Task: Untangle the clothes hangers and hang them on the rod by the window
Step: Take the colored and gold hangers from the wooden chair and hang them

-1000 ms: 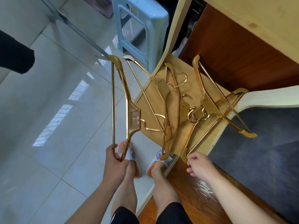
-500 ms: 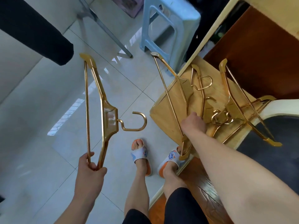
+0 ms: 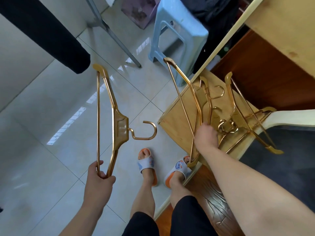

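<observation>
The left hand point(image 3: 99, 180) grips one gold hanger point(image 3: 112, 116), now pulled free and out over the floor. The right hand point(image 3: 206, 136) has reached in and closed on a second hanger point(image 3: 190, 92) in the pile point(image 3: 238, 120) on the table point(image 3: 175, 121). One is untangled; more wait.

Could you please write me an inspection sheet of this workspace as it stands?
Surface: pale wooden stool top carries the hanger pile.
Job's things: freed gold metal hanger held over the tiled floor; tangled gold hangers on the stool top.
Clutter: light blue plastic stool.
Grippers: left hand grips the freed hanger's end; right hand grips a pile hanger.
Cables: nothing seen.
Surroundings: brown wooden panel; rod not in view.
</observation>
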Available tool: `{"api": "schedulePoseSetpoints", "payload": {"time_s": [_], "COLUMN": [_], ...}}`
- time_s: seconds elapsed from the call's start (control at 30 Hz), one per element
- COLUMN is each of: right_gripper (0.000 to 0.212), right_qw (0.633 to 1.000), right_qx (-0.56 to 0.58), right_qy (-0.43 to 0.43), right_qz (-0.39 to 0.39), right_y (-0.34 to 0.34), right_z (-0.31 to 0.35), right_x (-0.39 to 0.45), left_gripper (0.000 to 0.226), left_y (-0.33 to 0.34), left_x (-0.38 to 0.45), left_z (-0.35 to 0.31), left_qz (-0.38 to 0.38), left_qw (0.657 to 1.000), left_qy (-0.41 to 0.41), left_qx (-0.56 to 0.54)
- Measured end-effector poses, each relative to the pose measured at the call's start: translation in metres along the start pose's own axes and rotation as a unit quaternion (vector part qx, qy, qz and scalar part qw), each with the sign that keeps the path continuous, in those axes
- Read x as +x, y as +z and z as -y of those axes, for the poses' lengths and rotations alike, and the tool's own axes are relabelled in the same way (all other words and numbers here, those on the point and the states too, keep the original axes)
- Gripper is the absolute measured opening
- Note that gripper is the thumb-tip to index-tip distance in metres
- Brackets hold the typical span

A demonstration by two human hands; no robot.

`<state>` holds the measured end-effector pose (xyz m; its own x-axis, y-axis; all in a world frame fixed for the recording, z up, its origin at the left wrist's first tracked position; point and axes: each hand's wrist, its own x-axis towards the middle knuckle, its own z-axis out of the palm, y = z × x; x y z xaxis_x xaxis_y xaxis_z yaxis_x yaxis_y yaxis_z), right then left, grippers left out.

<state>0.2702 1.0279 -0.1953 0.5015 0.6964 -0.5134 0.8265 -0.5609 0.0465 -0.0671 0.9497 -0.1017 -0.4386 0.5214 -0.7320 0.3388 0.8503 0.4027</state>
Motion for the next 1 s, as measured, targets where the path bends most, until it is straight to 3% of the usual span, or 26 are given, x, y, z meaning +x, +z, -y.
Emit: {"api": "schedulePoseSetpoints", "payload": {"time_s": [0.3,0.5,0.6,0.73,0.83,1.0], "right_gripper": [0.011,0.015,0.025,0.016,0.012,0.015], "right_qw": [0.993,0.967,0.948,0.901,0.889,0.886], "right_qx": [0.104,0.247,0.3,0.391,0.371,0.294], "right_qy": [-0.037,-0.056,-0.087,-0.089,-0.134,-0.22], "right_qz": [-0.049,0.006,0.056,0.167,0.233,0.283], "right_y": [-0.113,-0.171,-0.187,-0.221,-0.239,-0.243], "right_z": [-0.065,-0.082,-0.074,-0.051,-0.031,0.016], "right_x": [-0.132,-0.181,-0.188,-0.197,-0.213,-0.256], "left_gripper": [0.054,0.042,0.025,0.017,0.017,0.038], "left_y": [-0.046,-0.074,-0.075,-0.076,-0.09,-0.135], "left_x": [-0.083,-0.143,-0.175,-0.22,-0.257,-0.299], "left_z": [-0.039,-0.044,-0.033,-0.012,0.002,0.032], "left_qz": [0.038,0.023,0.037,0.004,-0.023,-0.031], "left_qw": [0.998,0.997,0.991,0.975,0.953,0.904], "left_qy": [0.028,0.044,0.01,-0.039,-0.058,-0.024], "left_qx": [-0.04,-0.065,-0.125,-0.22,-0.295,-0.425]}}
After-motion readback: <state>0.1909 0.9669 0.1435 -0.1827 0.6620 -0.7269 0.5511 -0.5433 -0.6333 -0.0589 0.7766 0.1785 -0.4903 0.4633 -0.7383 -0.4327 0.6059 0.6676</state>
